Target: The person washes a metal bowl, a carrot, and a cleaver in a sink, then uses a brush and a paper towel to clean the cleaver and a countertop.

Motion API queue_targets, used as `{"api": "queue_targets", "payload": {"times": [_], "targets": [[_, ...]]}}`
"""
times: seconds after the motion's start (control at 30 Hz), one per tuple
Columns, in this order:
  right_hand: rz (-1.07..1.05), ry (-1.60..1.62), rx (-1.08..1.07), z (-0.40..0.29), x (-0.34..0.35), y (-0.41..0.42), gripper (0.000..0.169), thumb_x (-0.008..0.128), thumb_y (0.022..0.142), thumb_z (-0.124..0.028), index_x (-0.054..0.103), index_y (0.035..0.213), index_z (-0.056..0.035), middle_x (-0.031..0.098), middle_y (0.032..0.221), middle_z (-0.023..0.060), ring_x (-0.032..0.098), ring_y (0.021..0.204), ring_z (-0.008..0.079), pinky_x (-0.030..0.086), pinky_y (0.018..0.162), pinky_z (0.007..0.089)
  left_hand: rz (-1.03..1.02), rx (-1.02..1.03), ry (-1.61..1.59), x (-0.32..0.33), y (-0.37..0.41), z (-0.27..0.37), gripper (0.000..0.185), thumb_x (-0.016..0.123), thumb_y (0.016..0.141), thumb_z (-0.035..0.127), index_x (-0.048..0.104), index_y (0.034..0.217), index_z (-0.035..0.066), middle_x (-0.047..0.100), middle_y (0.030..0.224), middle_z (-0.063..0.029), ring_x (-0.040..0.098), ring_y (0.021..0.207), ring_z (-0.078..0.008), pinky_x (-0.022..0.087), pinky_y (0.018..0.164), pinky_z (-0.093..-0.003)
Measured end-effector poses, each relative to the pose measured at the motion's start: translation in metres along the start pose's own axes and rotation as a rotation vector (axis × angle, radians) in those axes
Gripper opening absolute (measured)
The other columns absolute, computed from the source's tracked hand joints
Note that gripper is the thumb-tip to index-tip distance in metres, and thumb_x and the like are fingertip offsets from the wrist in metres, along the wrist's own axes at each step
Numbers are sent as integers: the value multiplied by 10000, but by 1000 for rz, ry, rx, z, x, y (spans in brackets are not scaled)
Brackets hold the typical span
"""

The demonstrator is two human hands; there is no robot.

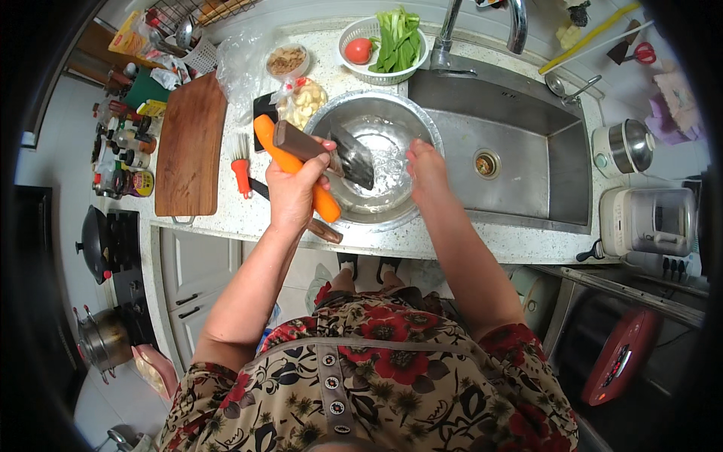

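My left hand [294, 192] grips an orange carrot [326, 204] together with the brown handle of a wide-bladed kitchen knife [305, 142]. The dark, wet-looking blade slants over a round metal basin [427, 121] with water in it. At the basin's right side is my right hand [426, 169], with its fingers loosely bent and nothing visible in them. Part of the palm is hidden. Beneath my left wrist, a second tool with a brown handle [326, 231] lies at the counter's front edge; my hand covers its middle.
Behind the basin stands a white colander [370, 76] with a tomato [358, 51] and leafy greens [395, 45]. A sink [514, 186] adjoins on the right. Leftward are a bag of peeled garlic cloves [305, 101], a red-handled brush [241, 175] and a wooden cutting board [191, 147].
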State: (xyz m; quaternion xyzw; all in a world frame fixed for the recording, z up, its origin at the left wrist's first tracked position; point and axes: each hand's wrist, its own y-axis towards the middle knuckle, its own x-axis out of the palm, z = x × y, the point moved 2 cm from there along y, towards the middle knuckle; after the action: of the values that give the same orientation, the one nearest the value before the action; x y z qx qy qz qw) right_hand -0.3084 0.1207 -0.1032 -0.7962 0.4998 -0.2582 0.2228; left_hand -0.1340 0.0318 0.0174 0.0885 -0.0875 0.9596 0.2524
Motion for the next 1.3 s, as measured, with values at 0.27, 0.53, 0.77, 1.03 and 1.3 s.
{"api": "queue_targets", "payload": {"times": [0.27, 0.53, 0.77, 1.03, 1.3], "targets": [[-524, 350, 288, -3, 30, -9, 278, 475, 948, -213, 559, 1128, -18, 606, 1083, 103, 579, 980, 191, 466, 838, 325, -20, -20, 12, -3, 2, -7, 176, 604, 774, 0, 586, 950, 7, 651, 945, -84, 532, 594, -81, 450, 523, -215], [-479, -268, -62, -40, 14, -31, 320, 562, 891, -189, 555, 1175, -42, 601, 1158, 102, 556, 1061, 185, 436, 899, 332, -217, -29, 119, 8, 1, 13, 200, 605, 766, -8, 608, 966, -4, 672, 957, -83, 539, 612, -63, 448, 535, -202], [-734, -526, -550, -50, 22, -45, 461, 708, 740, -91, 569, 1178, -63, 620, 1084, 51, 562, 983, 146, 430, 849, 290, -438, -29, 255, 2, 6, 27, 274, 624, 710, 50, 604, 979, -1, 671, 977, -106, 585, 690, -70, 474, 574, -194], [-746, -396, -560, -31, 21, -46, 110, 688, 789, -80, 663, 859, 0, 621, 707, 1, 514, 647, 38, 431, 581, 232, -124, -102, 125, -2, 12, 33, 209, 637, 799, 45, 610, 1000, -5, 671, 958, -65, 499, 551, -59, 431, 501, -193], [-478, -560, -918, -14, 33, -80, 166, 675, 800, -132, 681, 942, -46, 667, 870, 96, 630, 707, 240, 494, 635, 310, 193, 111, 63, 6, 9, 13, 157, 672, 802, 38, 576, 926, 20, 610, 800, -33, 515, 578, -71, 428, 492, -206]]}}
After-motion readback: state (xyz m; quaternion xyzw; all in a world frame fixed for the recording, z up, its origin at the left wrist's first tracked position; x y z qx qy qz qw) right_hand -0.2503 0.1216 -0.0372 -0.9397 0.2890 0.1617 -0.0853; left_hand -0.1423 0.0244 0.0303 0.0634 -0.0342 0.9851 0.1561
